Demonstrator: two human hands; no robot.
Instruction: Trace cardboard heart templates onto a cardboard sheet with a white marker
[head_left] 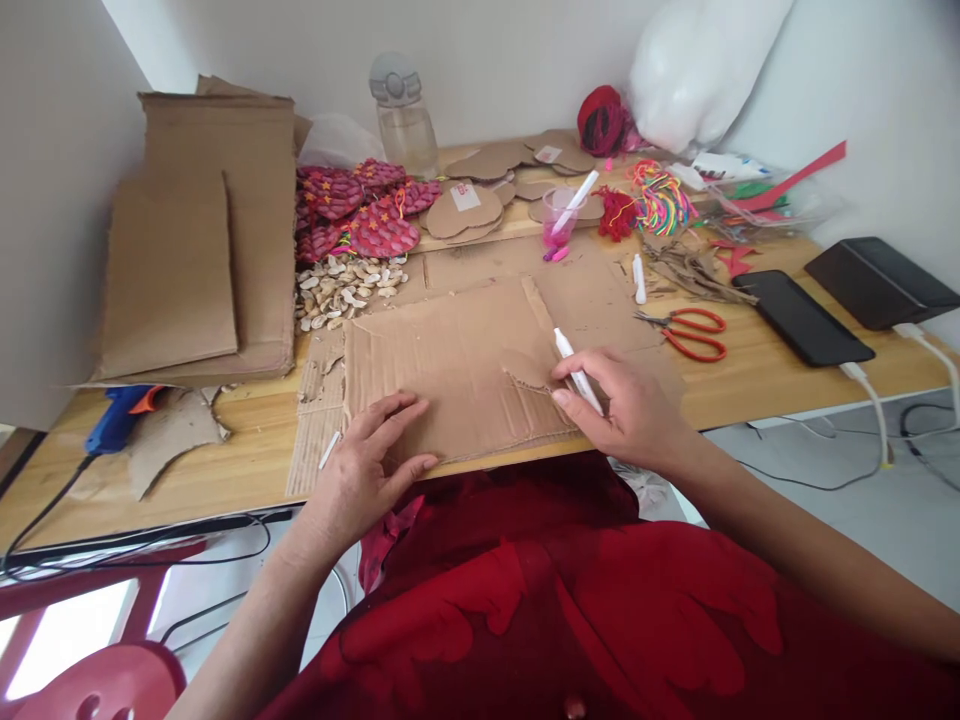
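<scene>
My left hand (379, 455) lies on the left front part of a flat brown cardboard sheet (442, 370), its fingers stretched out and holding nothing. A white marker (574, 365) is gripped in my right hand (626, 405) over the sheet's right side. Against those fingertips is a small cardboard piece with a torn, curved edge (527, 374); whether it is pinched too, I cannot tell. Beside my left wrist lies a small white cap-like piece (328, 450). Red-handled scissors (694, 333) rest to the right of my right hand.
Cardboard sheets (195, 240) lean at the left above a blue glue gun (120, 418). Behind the work are peanut shells (349, 290), heart-shaped cardboard (465, 208), a pink cup (559, 215) and a bottle (405, 120). A phone (802, 318) with a cable lies right.
</scene>
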